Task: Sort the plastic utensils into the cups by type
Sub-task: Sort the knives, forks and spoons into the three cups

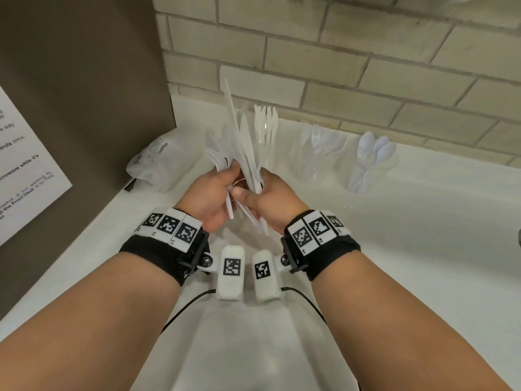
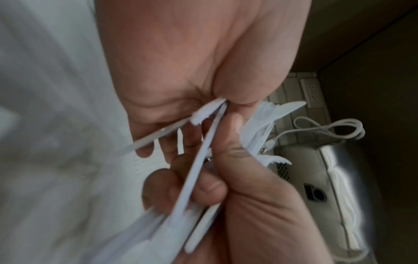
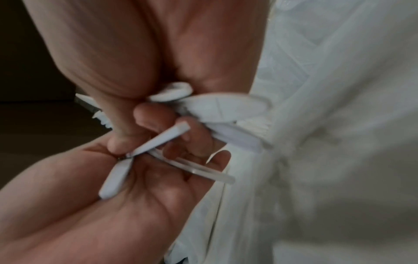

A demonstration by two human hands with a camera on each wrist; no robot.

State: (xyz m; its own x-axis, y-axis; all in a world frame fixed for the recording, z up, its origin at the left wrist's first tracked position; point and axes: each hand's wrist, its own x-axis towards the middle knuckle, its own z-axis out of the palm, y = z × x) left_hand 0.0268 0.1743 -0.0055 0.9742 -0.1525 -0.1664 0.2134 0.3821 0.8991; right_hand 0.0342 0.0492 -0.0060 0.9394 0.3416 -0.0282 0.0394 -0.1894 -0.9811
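Observation:
Both hands meet above the white counter (image 1: 408, 249) around one bundle of white plastic utensils (image 1: 242, 153), its mixed tips fanning upward. My left hand (image 1: 222, 182) grips the bundle from the left. My right hand (image 1: 262, 193) pinches handles in it from the right. Handles (image 2: 199, 169) cross between the fingers in the left wrist view. The right wrist view shows handle ends (image 3: 224, 107) sticking out of my right hand (image 3: 144, 114). Three clear cups stand by the wall: knives cup (image 1: 266, 128), forks cup (image 1: 317, 162), spoons cup (image 1: 366, 170).
A crumpled clear plastic bag (image 1: 155, 159) lies left of the bundle, against a brown panel (image 1: 84, 94) bearing a paper notice (image 1: 25, 170). A brick wall (image 1: 352, 66) backs the counter. The left wrist view shows a white cable (image 2: 328, 128) and a wall socket (image 2: 313, 92).

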